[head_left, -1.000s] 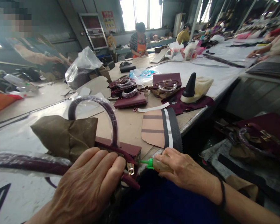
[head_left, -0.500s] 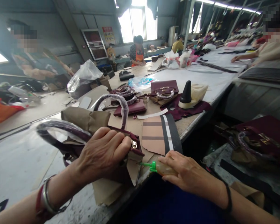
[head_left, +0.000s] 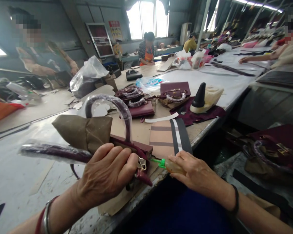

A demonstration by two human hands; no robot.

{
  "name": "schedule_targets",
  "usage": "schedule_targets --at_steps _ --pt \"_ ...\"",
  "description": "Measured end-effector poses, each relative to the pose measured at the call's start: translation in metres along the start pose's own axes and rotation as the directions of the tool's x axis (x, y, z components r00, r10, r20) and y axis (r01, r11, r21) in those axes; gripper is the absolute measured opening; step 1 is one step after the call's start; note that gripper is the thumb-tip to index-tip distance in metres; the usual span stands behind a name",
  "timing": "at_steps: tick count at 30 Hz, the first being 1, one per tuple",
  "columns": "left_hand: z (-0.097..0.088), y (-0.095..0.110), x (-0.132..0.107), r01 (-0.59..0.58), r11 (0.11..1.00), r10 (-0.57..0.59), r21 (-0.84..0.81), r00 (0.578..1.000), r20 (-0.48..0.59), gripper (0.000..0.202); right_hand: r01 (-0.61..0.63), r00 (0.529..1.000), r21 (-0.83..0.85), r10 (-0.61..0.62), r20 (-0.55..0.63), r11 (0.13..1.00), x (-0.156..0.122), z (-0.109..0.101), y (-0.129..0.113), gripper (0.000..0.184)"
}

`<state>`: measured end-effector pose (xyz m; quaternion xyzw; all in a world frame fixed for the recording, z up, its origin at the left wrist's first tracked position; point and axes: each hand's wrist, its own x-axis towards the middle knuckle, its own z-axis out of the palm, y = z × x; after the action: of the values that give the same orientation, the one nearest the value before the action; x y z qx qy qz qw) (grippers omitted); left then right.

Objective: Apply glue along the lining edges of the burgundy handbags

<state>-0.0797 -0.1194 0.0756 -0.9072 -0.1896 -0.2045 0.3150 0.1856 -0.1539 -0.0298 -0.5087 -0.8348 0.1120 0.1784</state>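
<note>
A maroon handbag (head_left: 143, 149) with plastic-wrapped handles lies at the table's near edge, its olive lining (head_left: 85, 131) pulled out. My left hand (head_left: 109, 172) is closed over the bag's end, near a gold zipper pull (head_left: 142, 164). In my right hand (head_left: 195, 172) is a squeeze bottle (head_left: 174, 166) of amber liquid with a green nozzle (head_left: 158, 162). The nozzle's tip is at the bag's open edge; whether it touches cannot be made out. Beyond the bottle lies a tan panel (head_left: 161, 138) with dark and white stripes.
More maroon handbags (head_left: 174, 89) lie farther back on the table, beside a black cone-shaped object (head_left: 199, 96). A clear plastic bag (head_left: 88, 76) stands at the back left. Another maroon handbag (head_left: 278, 139) rests lower at right. Several people work around.
The bag has turned under my left hand, its near handle swinging down and left. A pale flap at its end is out of sight; a maroon tip shows there. The nozzle has risen slightly.
</note>
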Motion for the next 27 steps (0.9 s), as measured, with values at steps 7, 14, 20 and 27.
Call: schedule_targets --at_steps 7,14,20,27 --pt "-0.008 0.006 -0.014 0.052 0.998 -0.051 -0.047 0.999 0.016 0.012 0.033 0.994 -0.001 -0.033 0.106 0.999 0.002 0.001 -0.004 0.042" --pt "-0.013 0.01 -0.02 0.07 0.995 -0.07 -0.072 0.998 0.004 0.015 0.023 0.998 -0.032 -0.021 0.06 0.999 0.005 -0.002 -0.004 0.04" --pt "-0.02 0.022 -0.039 0.118 0.989 -0.117 -0.089 0.993 0.009 0.024 0.014 0.983 0.033 -0.02 0.183 0.999 0.0 -0.004 -0.011 0.045" --pt "-0.032 0.039 -0.074 0.141 0.984 -0.138 -0.108 0.99 0.035 0.023 -0.026 0.987 0.118 0.006 0.163 0.993 -0.003 -0.008 -0.017 0.045"
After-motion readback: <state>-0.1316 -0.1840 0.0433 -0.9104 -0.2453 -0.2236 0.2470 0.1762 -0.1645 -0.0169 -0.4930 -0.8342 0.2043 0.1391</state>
